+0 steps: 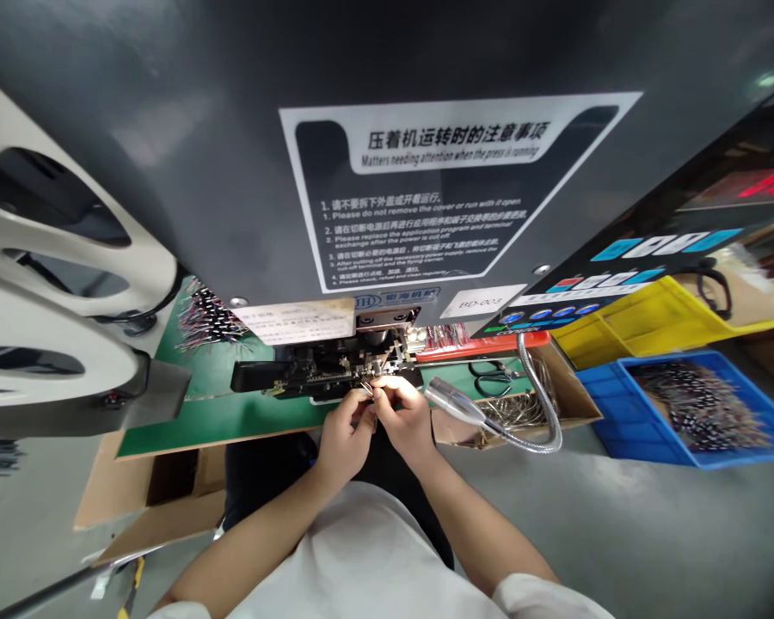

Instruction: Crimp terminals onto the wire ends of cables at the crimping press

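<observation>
Left hand [345, 440] and right hand [406, 419] pinch wires [367, 389].

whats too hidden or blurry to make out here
Head view only:
- Anything between the fingers of the left hand and right hand: the fingers hide it.
- Working area of the crimping press: partly blocked by the hands.
- Red display: blurred, cut off by the right edge.
- Paper label: print too small.
- Wires in the blue crate: single ends too small.

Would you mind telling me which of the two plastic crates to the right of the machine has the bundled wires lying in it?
The blue crate, the nearer one: wire bundles fill its middle, while the yellow crate beyond it shows bare plastic.
</observation>
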`<move>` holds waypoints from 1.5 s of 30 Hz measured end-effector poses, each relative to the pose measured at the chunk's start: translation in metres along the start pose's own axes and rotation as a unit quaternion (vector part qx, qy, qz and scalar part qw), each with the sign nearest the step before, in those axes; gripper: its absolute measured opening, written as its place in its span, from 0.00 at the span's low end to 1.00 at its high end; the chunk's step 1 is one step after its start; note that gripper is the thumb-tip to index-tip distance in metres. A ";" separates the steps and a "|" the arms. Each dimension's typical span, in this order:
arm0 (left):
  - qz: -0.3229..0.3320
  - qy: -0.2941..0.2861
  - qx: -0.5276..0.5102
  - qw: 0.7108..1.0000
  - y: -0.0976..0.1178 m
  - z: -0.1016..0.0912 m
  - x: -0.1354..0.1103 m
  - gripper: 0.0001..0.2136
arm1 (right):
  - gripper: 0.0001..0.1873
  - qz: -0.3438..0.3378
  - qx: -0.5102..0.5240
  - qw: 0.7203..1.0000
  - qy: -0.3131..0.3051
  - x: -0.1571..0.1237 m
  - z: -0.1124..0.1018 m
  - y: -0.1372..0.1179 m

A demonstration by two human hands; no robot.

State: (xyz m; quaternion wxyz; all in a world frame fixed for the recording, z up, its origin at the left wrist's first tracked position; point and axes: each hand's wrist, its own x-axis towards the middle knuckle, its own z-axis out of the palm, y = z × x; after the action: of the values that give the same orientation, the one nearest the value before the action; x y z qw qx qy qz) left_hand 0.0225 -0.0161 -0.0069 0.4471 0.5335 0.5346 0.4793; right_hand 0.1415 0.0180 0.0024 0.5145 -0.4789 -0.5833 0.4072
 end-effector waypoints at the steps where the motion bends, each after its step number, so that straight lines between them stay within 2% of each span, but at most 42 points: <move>1: 0.001 0.002 0.006 1.000 -0.001 0.000 0.000 0.09 | 0.06 -0.004 -0.009 1.000 -0.003 0.000 0.000 0.001; 7: 0.014 0.008 0.029 0.999 0.001 -0.003 -0.003 0.08 | 0.07 -0.016 -0.024 1.000 -0.012 0.002 -0.001 0.003; 16: 0.009 0.012 0.015 1.000 0.003 -0.005 0.000 0.08 | 0.06 -0.005 -0.018 1.000 -0.011 0.007 0.002 -0.008; 28: -0.002 -0.002 -0.025 1.000 -0.005 -0.008 -0.001 0.10 | 0.06 0.049 0.046 0.997 -0.044 0.001 0.000 -0.004; 34: -0.041 0.003 -0.057 0.998 -0.002 -0.009 0.002 0.11 | 0.11 0.057 0.069 0.996 -0.023 0.001 0.003 -0.002; 41: -0.008 -0.004 -0.027 1.000 -0.005 -0.009 -0.002 0.11 | 0.11 0.068 0.083 0.993 -0.042 0.003 0.002 -0.006; 45: -0.016 -0.011 -0.064 0.998 -0.008 -0.011 -0.001 0.11 | 0.14 0.082 0.115 0.989 -0.051 0.004 0.003 -0.010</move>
State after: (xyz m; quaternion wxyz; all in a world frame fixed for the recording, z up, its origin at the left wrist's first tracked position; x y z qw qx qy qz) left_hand 0.0107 -0.0170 -0.0130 0.4937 0.5003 0.5062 0.4996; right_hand 0.1374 0.0199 0.0124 0.5003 -0.4413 -0.5166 0.5367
